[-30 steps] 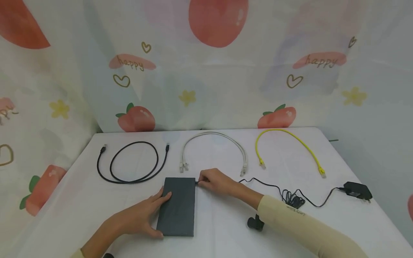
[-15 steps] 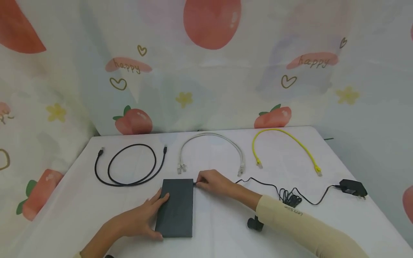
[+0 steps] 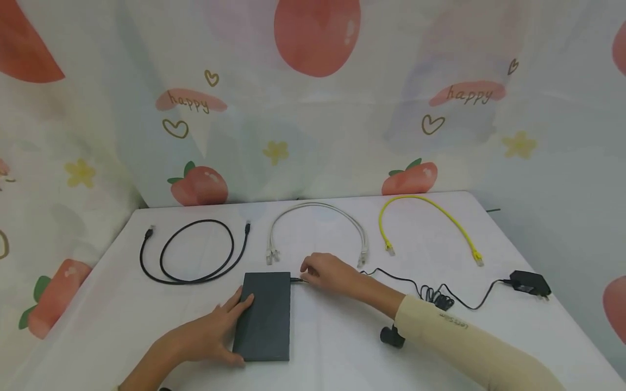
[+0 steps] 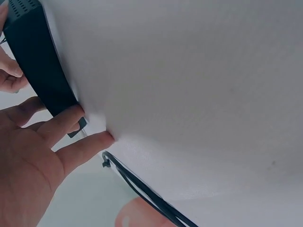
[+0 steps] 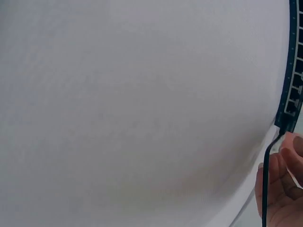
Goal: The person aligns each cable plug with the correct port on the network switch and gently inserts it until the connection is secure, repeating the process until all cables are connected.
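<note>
A dark grey network switch [image 3: 264, 317] lies flat on the white table in the head view. My left hand [image 3: 210, 331] rests against its left side, one fingertip on top and the thumb at the near left corner. In the right wrist view a row of ports shows along the switch's side [image 5: 292, 71]. A black power plug [image 3: 296, 280] sticks out of that right side near the far end. Just right of it is my right hand [image 3: 327, 271], its fingertips beside the plug's cable [image 5: 266, 189]; no grip on it shows.
Behind the switch lie a black network cable [image 3: 230, 267], light grey cables [image 3: 313, 205] and a yellow cable [image 3: 425, 198]. The power lead, with a tied bundle [image 3: 437, 298], runs to a black adapter [image 3: 530, 283] on the right. Patterned cloth hangs behind the table.
My right hand has drawn back slightly rightward from the plug and its fingers have loosened, so more of the plug shows. The left hand stays on the switch. The head view has shifted a little.
</note>
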### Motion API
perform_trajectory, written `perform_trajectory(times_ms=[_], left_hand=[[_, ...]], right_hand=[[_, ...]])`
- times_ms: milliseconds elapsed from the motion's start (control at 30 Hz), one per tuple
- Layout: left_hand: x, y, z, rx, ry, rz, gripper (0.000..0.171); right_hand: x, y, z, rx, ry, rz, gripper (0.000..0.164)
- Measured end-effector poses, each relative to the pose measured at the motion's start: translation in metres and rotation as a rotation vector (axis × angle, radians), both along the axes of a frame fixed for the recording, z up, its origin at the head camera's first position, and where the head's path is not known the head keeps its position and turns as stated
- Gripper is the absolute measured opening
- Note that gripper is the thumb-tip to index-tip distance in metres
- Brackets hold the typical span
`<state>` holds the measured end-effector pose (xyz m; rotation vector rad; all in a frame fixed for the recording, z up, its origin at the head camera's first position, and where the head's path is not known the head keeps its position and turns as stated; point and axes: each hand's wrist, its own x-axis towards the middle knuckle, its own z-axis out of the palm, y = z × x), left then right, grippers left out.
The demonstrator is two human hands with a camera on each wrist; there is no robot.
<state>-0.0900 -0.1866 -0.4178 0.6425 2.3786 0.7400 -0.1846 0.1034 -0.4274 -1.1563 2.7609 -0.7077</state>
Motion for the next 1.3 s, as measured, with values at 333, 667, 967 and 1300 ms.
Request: perform_trajectory(times_ms=[333, 667, 967, 1300], left_hand=[[0.001, -0.001, 0.001, 0.023, 0.012, -0.003, 0.113], [0.001, 0.001, 0.001, 0.0, -0.05, 0.044, 0.112], [0.001, 0.0, -0.002, 0.015, -0.04, 0.035, 0.113], [0.002, 0.0, -0.001, 0.031, -0.029, 0.023, 0.113]], right_hand=[[-0.002, 0.019, 0.011, 0.033, 0.013, -0.055, 0.014], [0.0, 0.042, 0.022, 0.019, -0.007, -0.106, 0.015], [-0.006, 0.067, 0.025, -0.02, 0.047, -0.163, 0.015], [-0.014, 0.096, 0.032, -0.054, 0.054, -0.236, 0.018]])
